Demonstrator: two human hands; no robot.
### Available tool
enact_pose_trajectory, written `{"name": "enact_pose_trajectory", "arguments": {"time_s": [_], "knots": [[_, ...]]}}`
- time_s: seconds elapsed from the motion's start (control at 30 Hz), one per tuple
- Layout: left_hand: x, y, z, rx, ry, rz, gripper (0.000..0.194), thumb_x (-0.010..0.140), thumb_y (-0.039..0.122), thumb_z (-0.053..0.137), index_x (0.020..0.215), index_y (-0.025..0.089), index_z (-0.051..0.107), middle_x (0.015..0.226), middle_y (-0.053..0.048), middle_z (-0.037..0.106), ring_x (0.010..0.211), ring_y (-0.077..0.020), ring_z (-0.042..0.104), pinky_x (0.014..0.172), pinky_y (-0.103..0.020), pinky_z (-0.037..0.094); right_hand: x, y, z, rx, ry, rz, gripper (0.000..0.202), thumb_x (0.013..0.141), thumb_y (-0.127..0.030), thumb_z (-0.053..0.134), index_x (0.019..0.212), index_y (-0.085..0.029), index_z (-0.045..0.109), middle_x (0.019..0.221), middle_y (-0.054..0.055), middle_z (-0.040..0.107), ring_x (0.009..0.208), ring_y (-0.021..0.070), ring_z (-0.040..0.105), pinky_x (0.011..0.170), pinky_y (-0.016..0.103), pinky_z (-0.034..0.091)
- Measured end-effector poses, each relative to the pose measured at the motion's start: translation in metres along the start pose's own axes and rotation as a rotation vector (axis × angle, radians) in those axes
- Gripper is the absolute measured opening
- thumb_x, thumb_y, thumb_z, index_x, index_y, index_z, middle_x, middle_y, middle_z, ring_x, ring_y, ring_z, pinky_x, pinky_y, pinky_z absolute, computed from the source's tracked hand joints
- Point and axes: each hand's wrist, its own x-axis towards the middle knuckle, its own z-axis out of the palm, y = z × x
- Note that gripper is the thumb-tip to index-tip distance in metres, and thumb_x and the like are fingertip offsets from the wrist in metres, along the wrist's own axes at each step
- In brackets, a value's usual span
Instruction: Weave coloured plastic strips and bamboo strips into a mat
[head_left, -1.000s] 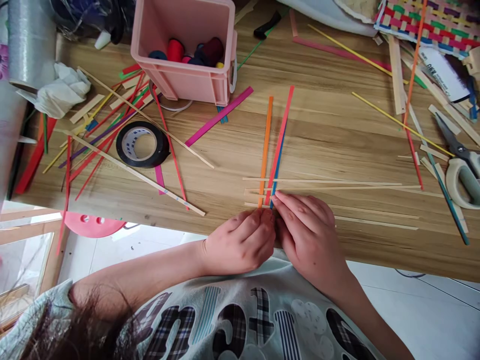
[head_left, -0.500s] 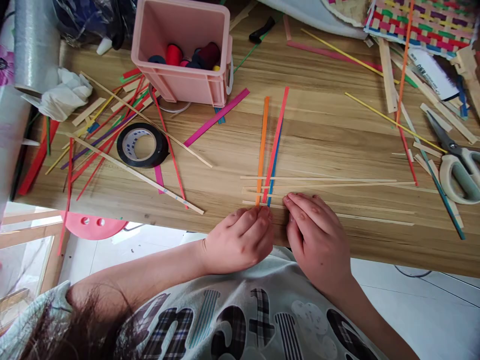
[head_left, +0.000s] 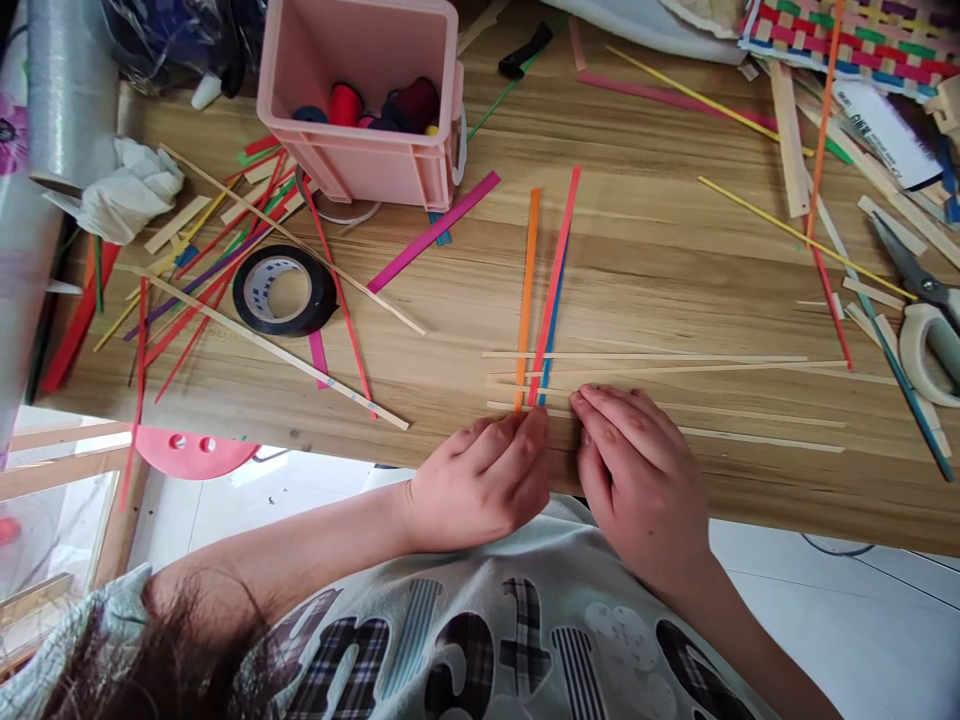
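My left hand [head_left: 484, 475] is closed, its fingertips pinched at the lower ends of the upright coloured strips. These are an orange strip [head_left: 528, 290], a red strip [head_left: 557, 265] and a blue strip [head_left: 553, 315] partly under the red one. They cross several thin plain wooden strips [head_left: 660, 357] that lie sideways near the table's front edge. My right hand [head_left: 637, 465] rests just to the right of the crossing, fingers together and pressing down on the lower plain strips. The fingers hide the coloured strips' bottom ends and part of the plain ones.
A pink bin [head_left: 360, 160] with thread spools stands at the back. Left of centre, black tape [head_left: 285, 290] lies by a heap of coloured strips [head_left: 217, 250]. Scissors [head_left: 930, 310] lie at the right, near a yellow strip [head_left: 802, 235]. A woven mat [head_left: 862, 45] is at the back right.
The view has shifted slightly, so things at the right sit a little further right. Both hands keep nearly the same place and grip at the crossed strips.
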Motion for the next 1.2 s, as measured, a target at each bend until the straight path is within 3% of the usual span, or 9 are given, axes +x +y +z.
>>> {"name": "enact_pose_trajectory", "arguments": {"time_s": [0.6,0.87,1.2], "knots": [[0.0017,-0.0007,-0.0015,-0.015,-0.021,-0.008,0.023,0.082,0.021,0.061,0.099,0.009,0.07,0.105,-0.01,0.074,0.084,-0.0183,0.067,0.069,-0.031,0.053,0.0003,0.0019,0.0015,-0.004,0.022,-0.002,0.04,0.081,-0.004,0.064,0.122,-0.009,0.061,0.118,0.012,0.069,0.111,0.0241,0.063,0.11,0.044,0.044],[0.0014,0.0003,-0.0018,0.002,0.001,0.001,0.02,0.083,0.022,0.061,0.095,0.009,0.07,0.104,-0.009,0.074,0.084,-0.0194,0.067,0.07,-0.032,0.054,0.0065,0.0009,-0.0004,-0.001,-0.076,-0.025,0.04,0.087,-0.009,0.059,0.127,-0.011,0.058,0.121,0.009,0.067,0.11,0.0229,0.06,0.106,0.044,0.043],[-0.0007,0.0031,-0.007,0.038,-0.041,0.023,0.029,0.084,0.02,0.059,0.107,0.005,0.068,0.114,-0.013,0.072,0.095,-0.0227,0.069,0.074,-0.032,0.057,0.0067,-0.0023,-0.0011,-0.063,-0.094,-0.05,0.039,0.088,-0.01,0.057,0.126,-0.015,0.059,0.121,0.006,0.068,0.11,0.0228,0.058,0.102,0.043,0.042]]}}
